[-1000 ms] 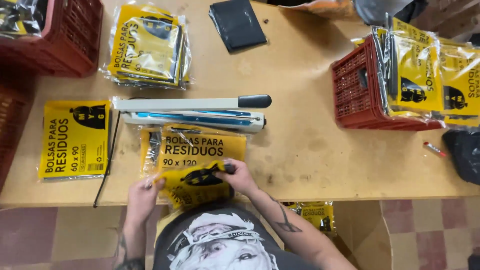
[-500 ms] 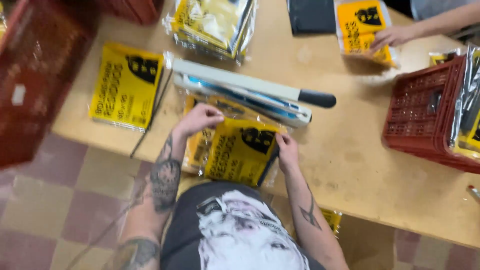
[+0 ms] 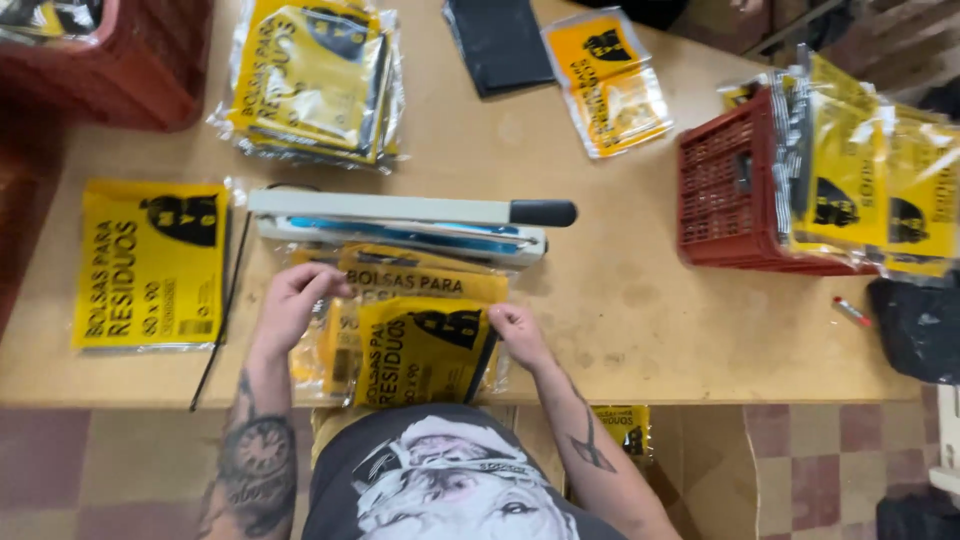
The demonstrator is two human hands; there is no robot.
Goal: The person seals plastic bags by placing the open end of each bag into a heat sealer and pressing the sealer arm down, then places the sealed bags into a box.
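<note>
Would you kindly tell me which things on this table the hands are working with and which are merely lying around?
In hand:
- yellow packet, held by the left hand and the right hand
- yellow packets beneath it
- sealing press just beyond

Lying about:
- flat packet
- packet stack
- red crate
- black bag
- red marker

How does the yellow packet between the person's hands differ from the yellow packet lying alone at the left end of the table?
The packet between the hands is touched by the left hand and right hand; the left packet lies untouched. The held packet rests on other yellow packets in front of the heat sealer; the left packet lies flat on the bare table. The held packet overhangs the near table edge; the left one does not. Both are yellow with black print.
</note>
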